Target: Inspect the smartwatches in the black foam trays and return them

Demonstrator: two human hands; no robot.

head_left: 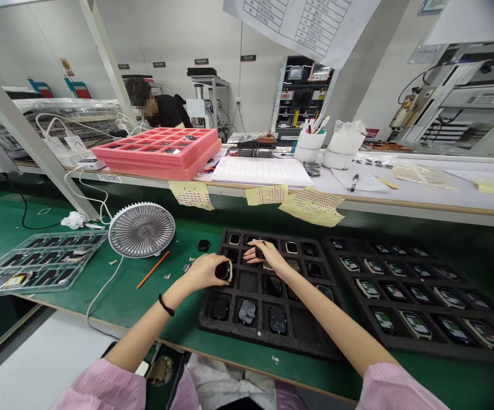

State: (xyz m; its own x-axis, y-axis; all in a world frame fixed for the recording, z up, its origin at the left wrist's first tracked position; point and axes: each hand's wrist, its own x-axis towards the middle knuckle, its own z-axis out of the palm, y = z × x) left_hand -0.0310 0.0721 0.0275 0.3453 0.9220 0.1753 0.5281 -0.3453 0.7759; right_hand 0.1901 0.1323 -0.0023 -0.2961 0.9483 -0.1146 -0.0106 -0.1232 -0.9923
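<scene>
My left hand [204,271] is closed around a dark smartwatch case [223,271] with a pale edge, above the left side of a black foam tray [251,333]. Over the middle of that tray reaches my right hand [269,256], its fingers pointing left. A small dark piece [259,252] shows between its thumb and fingers; its kind is unclear. Watch cases and dark screens fill many of the tray's pockets, among them a film-covered one [247,312]. Another dark watch case [204,245] lies on the green mat behind my left hand.
A second foam tray [358,307] of lit watches sits right. To the left are a fan [141,230], an orange pencil [153,270] and a clear plastic tray [44,259]. Pink foam trays [157,154] stand on the shelf above. A person [157,108] bends beyond.
</scene>
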